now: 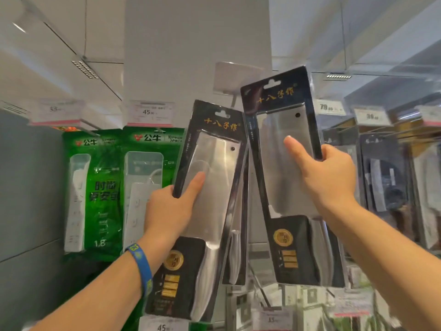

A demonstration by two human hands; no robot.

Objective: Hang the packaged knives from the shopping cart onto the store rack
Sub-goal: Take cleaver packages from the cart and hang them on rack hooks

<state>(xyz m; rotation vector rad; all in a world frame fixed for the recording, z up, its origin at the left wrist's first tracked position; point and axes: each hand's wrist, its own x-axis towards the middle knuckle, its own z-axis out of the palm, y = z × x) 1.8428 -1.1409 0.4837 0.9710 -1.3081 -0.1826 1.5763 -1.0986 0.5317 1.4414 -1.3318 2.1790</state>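
I hold two packaged cleavers up in front of the store rack. My left hand (170, 211) grips the left knife pack (214, 163) by its left edge, thumb on the clear blister over the blade. My right hand (327, 177) grips the right knife pack (281, 111) by its right edge, thumb pressed on the blade cover. Both packs are black cards with gold lettering and a hang hole at the top. The right pack sits higher, its hang hole just below a rack hook with a price tag holder (232, 78). Another knife pack (236, 247) hangs behind them.
Green packs of power strips (95, 187) hang on the left under price tags (149, 113). More dark knife packs (384, 177) hang on hooks at the right. A white pillar (195, 44) rises behind the rack. Lower shelves with price labels (274, 318) lie below.
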